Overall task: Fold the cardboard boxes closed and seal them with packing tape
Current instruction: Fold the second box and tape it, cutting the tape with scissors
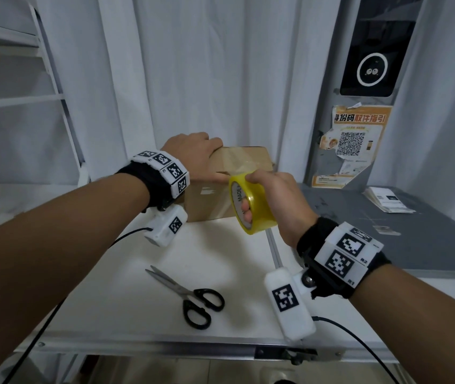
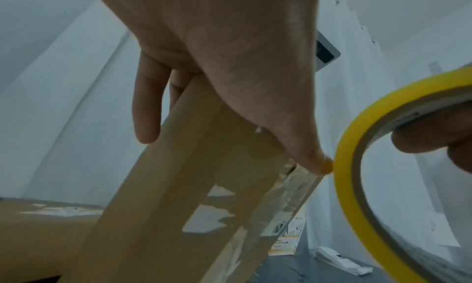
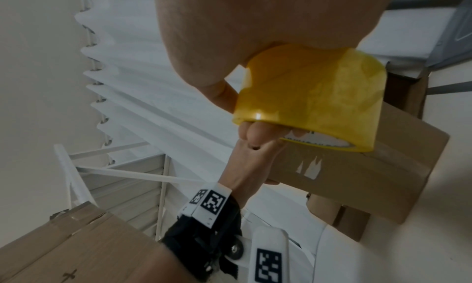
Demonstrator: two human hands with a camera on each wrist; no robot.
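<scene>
Box (image 1: 229,187) is sitting at the back of the white table (image 1: 126,295), close to the curtain (image 1: 206,65), flaps folded shut. A clear strip of tape (image 1: 237,162) is running across its top seam and down the near face toward the roll.

Left hand (image 1: 193,156) is lying over the box's top left edge, palm down. In the left wrist view the fingers (image 2: 147,105) are draping down the far side of the box while the thumb (image 2: 306,158) is pressing at the near top edge, its tip just beside the roll's rim. The hand is bracing the box, wrapped over the edge.

Right hand (image 1: 273,200) is gripping the roll (image 1: 251,203), yellow with a printed core. Fingers are passing through the core; the thumb is sitting on the outer winding. The roll is hanging in the air just in front of the box's near top edge, turned so its open side is facing left. In the right wrist view the roll (image 3: 309,97) is overlapping the box (image 3: 357,176), and the fingertips (image 3: 253,134) are showing out of the core.

The two hands are close together, not quite touching in the head view; whether the left thumb is touching the roll I cannot tell.

Scissors (image 1: 190,296), black handles, are lying shut on the table nearer the person, well apart from the box. A grey surface (image 1: 387,245) is adjoining the table on the right, with a stack of papers (image 1: 389,202) on it. A poster (image 1: 351,145) with a QR code is hanging on the post behind. A second box (image 3: 63,247) is showing low in the right wrist view.
</scene>
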